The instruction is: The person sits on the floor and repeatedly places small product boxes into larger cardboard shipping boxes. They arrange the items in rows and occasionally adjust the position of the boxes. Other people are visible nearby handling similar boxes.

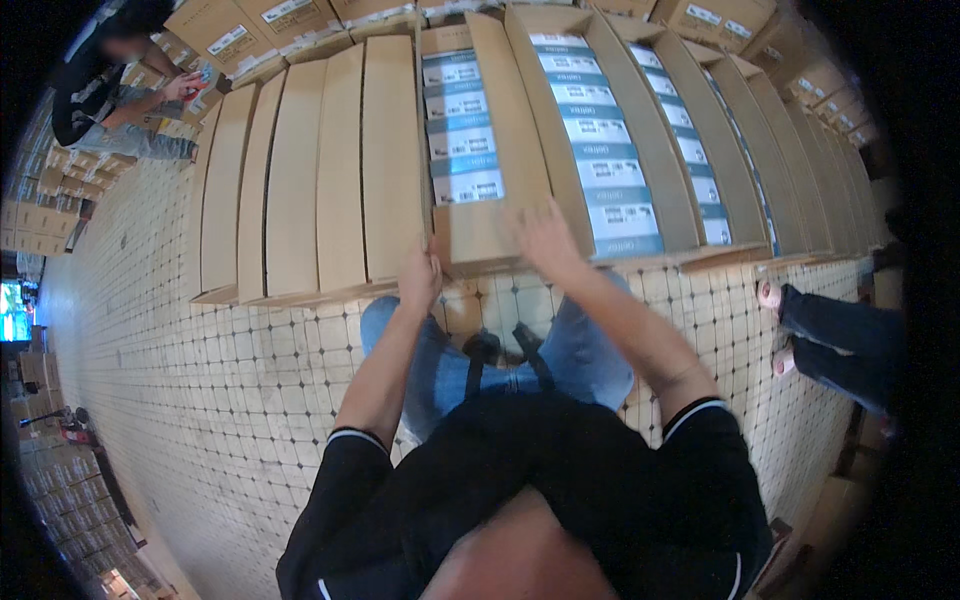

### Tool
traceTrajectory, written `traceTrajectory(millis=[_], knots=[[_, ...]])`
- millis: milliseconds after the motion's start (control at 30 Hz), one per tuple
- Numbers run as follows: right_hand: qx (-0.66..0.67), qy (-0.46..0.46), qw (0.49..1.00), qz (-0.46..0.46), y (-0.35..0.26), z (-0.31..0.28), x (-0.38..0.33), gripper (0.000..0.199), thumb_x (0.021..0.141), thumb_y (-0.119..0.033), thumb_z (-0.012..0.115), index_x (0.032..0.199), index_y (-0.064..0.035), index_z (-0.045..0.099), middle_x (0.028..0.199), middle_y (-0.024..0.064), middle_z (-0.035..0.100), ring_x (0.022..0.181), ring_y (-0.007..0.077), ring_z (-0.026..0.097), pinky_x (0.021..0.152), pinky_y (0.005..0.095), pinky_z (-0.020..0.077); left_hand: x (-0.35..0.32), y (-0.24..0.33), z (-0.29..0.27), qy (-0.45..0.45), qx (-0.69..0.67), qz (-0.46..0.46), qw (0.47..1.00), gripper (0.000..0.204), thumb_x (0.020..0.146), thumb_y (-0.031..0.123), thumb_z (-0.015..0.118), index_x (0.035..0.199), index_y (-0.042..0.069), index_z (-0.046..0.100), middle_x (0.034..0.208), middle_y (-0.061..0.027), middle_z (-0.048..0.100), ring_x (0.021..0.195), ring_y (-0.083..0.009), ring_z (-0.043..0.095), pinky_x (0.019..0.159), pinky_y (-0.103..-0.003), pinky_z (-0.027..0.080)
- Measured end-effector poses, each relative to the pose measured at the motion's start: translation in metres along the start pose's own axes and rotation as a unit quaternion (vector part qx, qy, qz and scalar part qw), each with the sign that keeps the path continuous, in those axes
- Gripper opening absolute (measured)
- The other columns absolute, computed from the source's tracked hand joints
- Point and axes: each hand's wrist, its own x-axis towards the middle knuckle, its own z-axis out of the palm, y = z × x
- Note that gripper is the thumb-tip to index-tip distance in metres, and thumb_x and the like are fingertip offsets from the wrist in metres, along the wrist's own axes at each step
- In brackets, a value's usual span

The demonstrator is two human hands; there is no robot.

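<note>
Left hand [420, 276] grips the open carton's [480, 235] near corner; right hand [545, 240], fingers spread, rests on its flap above the tiled floor [200, 380].

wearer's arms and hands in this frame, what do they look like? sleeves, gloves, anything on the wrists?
Both hands are bare, no gloves: left hand, right hand. Forearms are uncovered. The person wears a black short-sleeved top; each sleeve ends above the elbow in a cuff with a thin white stripe. No watch or band shows on either wrist. The right hand is motion-blurred, so rings cannot be ruled out.
</note>
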Motion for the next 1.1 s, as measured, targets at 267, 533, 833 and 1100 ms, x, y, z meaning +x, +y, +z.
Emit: traceTrajectory(millis=[267,533,833,1100], knots=[[0.117,0.196,0.973,0.037,0.125,-0.095,0.041,0.014,0.085,-0.021,0.061,0.095,-0.0128,0.067,0.081,0.0080,0.066,0.069,0.0286,0.065,0.061,0.0428,0.0490,0.089,0.065,-0.073,0.136,0.066,0.072,0.986,0.035,0.095,0.035,0.054,0.090,0.002,0.064,0.072,-0.0244,0.064,0.068,-0.0445,0.063,0.061,-0.053,0.050],[0.140,0.232,0.955,0.118,0.158,-0.114,0.095,0.016,0.089,-0.022,0.059,0.101,-0.0144,0.067,0.090,0.0071,0.069,0.079,0.0289,0.067,0.076,0.0452,0.0500,0.154,0.108,-0.111,0.168,0.066,0.077,0.981,0.039,0.092,0.038,0.056,0.078,0.003,0.067,0.071,-0.0215,0.065,0.068,-0.0406,0.064,0.061,-0.049,0.049],[0.131,0.245,0.957,0.087,0.154,-0.115,0.097,0.019,0.087,-0.019,0.062,0.104,-0.0142,0.068,0.089,0.0048,0.069,0.082,0.0250,0.066,0.076,0.0421,0.0496,0.148,0.107,-0.110,0.188,0.052,0.087,0.977,0.037,0.092,0.036,0.058,0.078,0.002,0.066,0.067,-0.0207,0.063,0.066,-0.0395,0.064,0.061,-0.047,0.049],[0.135,0.203,0.967,0.075,0.149,-0.109,0.087,0.027,0.088,-0.019,0.057,0.113,-0.0143,0.066,0.092,0.0089,0.069,0.079,0.0293,0.066,0.072,0.0431,0.0504,0.137,0.094,-0.098,0.164,0.020,0.052,0.985,0.039,0.090,0.041,0.062,0.095,0.003,0.068,0.068,-0.0180,0.064,0.063,-0.0331,0.064,0.059,-0.043,0.048]])
